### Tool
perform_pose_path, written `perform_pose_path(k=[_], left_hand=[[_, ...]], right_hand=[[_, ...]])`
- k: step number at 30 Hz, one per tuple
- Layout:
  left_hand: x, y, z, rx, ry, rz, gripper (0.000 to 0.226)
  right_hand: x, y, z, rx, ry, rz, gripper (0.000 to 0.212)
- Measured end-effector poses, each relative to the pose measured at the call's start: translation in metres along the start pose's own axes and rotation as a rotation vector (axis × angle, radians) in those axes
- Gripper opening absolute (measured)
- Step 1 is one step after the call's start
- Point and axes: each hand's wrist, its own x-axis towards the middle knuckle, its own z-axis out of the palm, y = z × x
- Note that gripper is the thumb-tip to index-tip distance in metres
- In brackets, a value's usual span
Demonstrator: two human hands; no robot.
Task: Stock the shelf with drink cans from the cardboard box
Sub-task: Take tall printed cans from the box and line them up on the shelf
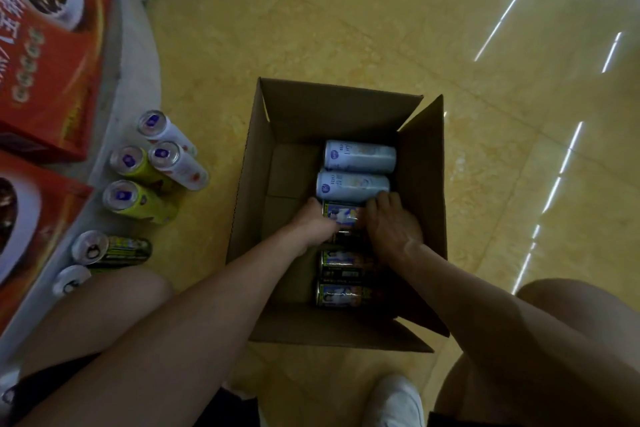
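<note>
Left hand (317,220), right hand (391,224) both clasp dark can (341,214) by ends inside cardboard box (249,184); I reckon flat-lying row leaves ends only. Pale cans (353,185) just beyond hands.

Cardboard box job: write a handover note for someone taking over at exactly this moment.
Left hand: inside the cardboard box, gripping the left end of a dark can.
Right hand: fingers curled over that can's right end, it seems.
In the box: two pale blue cans, lying, plus more dark cans nearer the person.
Done: six cans stand on the floor left of the box, by the grey display base.
Left: lift this can out, empty the box, shelve everything.
</note>
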Motion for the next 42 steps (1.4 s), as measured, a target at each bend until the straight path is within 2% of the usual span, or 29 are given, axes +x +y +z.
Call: perform_pose_path(k=[4,7,12,15,18,20,22,25,28,31,36,42], left_hand=[[0.0,-0.002,-0.005,-0.168,-0.005,-0.052,0.017],[-0.004,-0.001,-0.004,-0.261,-0.017,-0.063,0.025],[-0.012,0.005,-0.015,-0.301,0.051,0.014,0.02],[-0.015,0.008,-0.027,-0.362,0.118,0.077,0.023],[-0.02,0.014,-0.033,-0.474,0.199,0.143,0.029],[-0.026,0.021,-0.037,-0.591,0.233,0.198,0.046],[-0.03,0.028,-0.043,-0.719,0.211,0.222,0.06],[-0.038,0.035,-0.05,-0.811,0.065,0.26,0.047],[-0.047,0.036,-0.05,-0.778,0.007,0.335,0.044],[-0.052,0.036,-0.054,-0.697,0.086,0.419,0.04],[-0.065,0.036,-0.06,-0.659,0.164,0.47,0.058],[-0.073,0.038,-0.062,-0.612,0.13,0.506,0.069]], right_hand=[[0.004,0.0,0.005,0.013,0.019,-0.017,0.053],[0.002,0.001,0.004,0.015,0.021,-0.016,0.056],[-0.007,0.0,-0.005,0.19,-0.029,-0.02,0.055],[-0.014,-0.003,-0.015,0.338,-0.071,-0.021,0.062],[-0.021,-0.009,-0.031,0.455,-0.027,-0.009,0.064],[-0.025,-0.015,-0.042,0.553,0.005,0.006,0.06],[-0.027,-0.02,-0.054,0.685,0.01,0.011,0.053],[-0.034,-0.023,-0.073,0.879,0.02,-0.009,0.05],[-0.043,-0.027,-0.086,0.983,0.046,-0.039,0.049],[-0.051,-0.03,-0.092,1.084,0.033,-0.048,0.044],[-0.062,-0.027,-0.098,1.245,-0.042,-0.149,0.033],[-0.063,-0.018,-0.1,1.348,-0.146,-0.179,0.043]])
